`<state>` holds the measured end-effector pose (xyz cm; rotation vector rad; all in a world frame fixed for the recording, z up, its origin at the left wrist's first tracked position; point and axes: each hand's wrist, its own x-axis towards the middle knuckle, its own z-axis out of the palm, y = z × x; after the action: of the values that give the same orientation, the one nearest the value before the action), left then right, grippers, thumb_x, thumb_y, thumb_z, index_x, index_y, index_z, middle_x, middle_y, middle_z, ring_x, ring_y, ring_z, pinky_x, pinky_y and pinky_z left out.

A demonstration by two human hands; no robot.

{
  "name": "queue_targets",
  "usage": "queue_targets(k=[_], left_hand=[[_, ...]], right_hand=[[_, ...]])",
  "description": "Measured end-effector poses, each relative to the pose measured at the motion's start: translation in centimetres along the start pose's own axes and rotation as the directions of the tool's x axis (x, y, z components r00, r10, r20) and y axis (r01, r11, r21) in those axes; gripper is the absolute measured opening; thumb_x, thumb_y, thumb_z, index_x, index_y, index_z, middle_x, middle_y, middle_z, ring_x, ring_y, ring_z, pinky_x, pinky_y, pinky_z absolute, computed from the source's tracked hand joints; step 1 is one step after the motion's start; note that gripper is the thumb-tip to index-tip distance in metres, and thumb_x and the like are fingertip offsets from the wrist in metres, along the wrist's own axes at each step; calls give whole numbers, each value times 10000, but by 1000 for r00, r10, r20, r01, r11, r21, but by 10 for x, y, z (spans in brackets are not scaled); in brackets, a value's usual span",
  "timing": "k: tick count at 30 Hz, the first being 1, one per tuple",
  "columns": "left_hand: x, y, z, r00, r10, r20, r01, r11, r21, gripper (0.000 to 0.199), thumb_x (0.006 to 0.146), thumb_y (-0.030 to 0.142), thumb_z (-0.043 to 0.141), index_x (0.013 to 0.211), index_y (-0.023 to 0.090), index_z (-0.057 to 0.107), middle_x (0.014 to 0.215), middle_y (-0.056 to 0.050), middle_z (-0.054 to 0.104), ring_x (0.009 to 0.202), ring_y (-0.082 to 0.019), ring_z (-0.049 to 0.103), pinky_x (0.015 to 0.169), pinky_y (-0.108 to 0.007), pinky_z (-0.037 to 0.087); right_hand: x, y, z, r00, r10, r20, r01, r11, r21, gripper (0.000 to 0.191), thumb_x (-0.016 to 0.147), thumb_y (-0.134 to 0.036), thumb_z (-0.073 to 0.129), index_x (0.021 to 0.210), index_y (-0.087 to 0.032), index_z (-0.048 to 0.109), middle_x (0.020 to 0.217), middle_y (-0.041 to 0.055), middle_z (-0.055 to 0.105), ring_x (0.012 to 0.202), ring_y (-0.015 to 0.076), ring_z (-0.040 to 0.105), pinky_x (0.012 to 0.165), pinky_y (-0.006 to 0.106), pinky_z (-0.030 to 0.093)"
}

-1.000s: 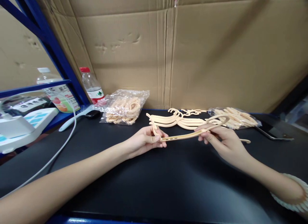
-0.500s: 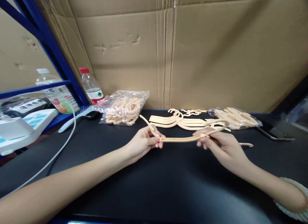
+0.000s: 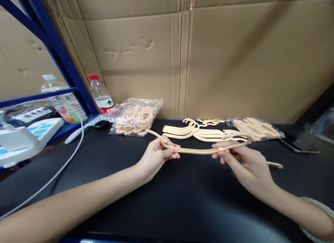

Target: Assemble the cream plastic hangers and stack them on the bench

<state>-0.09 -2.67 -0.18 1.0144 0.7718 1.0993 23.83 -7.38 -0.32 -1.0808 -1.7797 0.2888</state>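
A beige plastic hanger (image 3: 197, 151) is held level above the black table, its middle bar stretched between my hands. My left hand (image 3: 156, 156) pinches its left end, where a curved arm sticks up and to the left. Thumb and fingers of my right hand (image 3: 241, 159) close on the right end, beside a curved loop. A hooked beige tip shows to the right of that hand; its link to the hanger is hidden. Behind lies a stack of beige hangers (image 3: 180, 132), with loose beige hooks (image 3: 208, 122) at its back.
Plastic bags of beige parts lie at the back left (image 3: 135, 117) and back right (image 3: 255, 128). A phone (image 3: 299, 143) is at the right. To the left are a red-capped bottle (image 3: 101, 96), a brush (image 3: 83, 128), a white cable (image 3: 70, 157) and a power strip (image 3: 33, 135).
The hanger's left arm has swung lower and outward to the left. My right hand has shifted slightly right, and the hooked tip beside it has moved right and down.
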Motion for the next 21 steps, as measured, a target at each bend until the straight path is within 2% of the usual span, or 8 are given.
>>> queue_targets(k=[5,10,13,16,17,18,20,21], left_hand=[[-1,3,5,997,-68,-38,66,997,-47,147,767,6,664,735,116,573,857,-47,691,692,-116,697,711,-190,570],[-13,4,14,968,-238,-84,239,971,-3,95,796,70,651,802,115,568,915,-88,684,665,-141,697,632,-210,569],[-29,5,24,893,-450,-9,449,890,77,157,775,98,643,871,139,526,926,-103,684,620,-168,694,550,-232,547],[-46,2,32,788,-583,197,534,807,254,133,765,119,600,880,152,542,904,-90,675,606,-168,678,542,-252,535],[-51,1,34,784,-573,240,481,805,348,93,777,130,573,865,155,556,859,-78,669,594,-161,664,549,-262,534],[-53,0,33,813,-516,270,363,812,457,71,793,144,549,858,160,573,821,-70,661,600,-159,652,563,-271,534],[-54,-1,29,892,-262,367,-57,741,669,115,831,166,509,895,173,604,829,-81,657,703,-191,648,654,-316,540],[-51,-1,26,884,-99,457,-306,615,727,154,845,163,494,940,180,613,924,-105,661,828,-222,642,750,-350,529]], right_hand=[[8,6,2,989,137,-49,-130,984,121,215,913,-398,552,903,-192,611,756,46,655,630,158,603,587,272,504],[17,16,-3,978,206,-30,-200,970,141,263,898,-453,550,916,-190,560,734,20,587,624,141,565,563,252,499],[20,23,-4,970,243,6,-241,959,148,303,878,-489,556,862,-186,557,745,25,566,634,141,556,545,249,510],[22,28,-3,958,280,61,-286,947,146,349,846,-524,578,819,-176,568,735,29,569,609,140,550,514,251,508],[22,29,-2,953,290,84,-299,944,141,357,837,-528,585,801,-173,569,732,28,570,602,139,551,511,252,507],[22,30,-1,949,297,110,-310,941,136,359,831,-527,590,783,-172,570,729,27,571,599,138,555,514,255,509],[22,31,1,943,295,153,-316,939,136,348,825,-513,598,765,-172,566,723,26,576,608,145,569,537,266,514],[23,32,3,943,290,162,-313,940,139,330,818,-501,607,786,-175,565,717,26,586,624,154,582,559,275,517]])
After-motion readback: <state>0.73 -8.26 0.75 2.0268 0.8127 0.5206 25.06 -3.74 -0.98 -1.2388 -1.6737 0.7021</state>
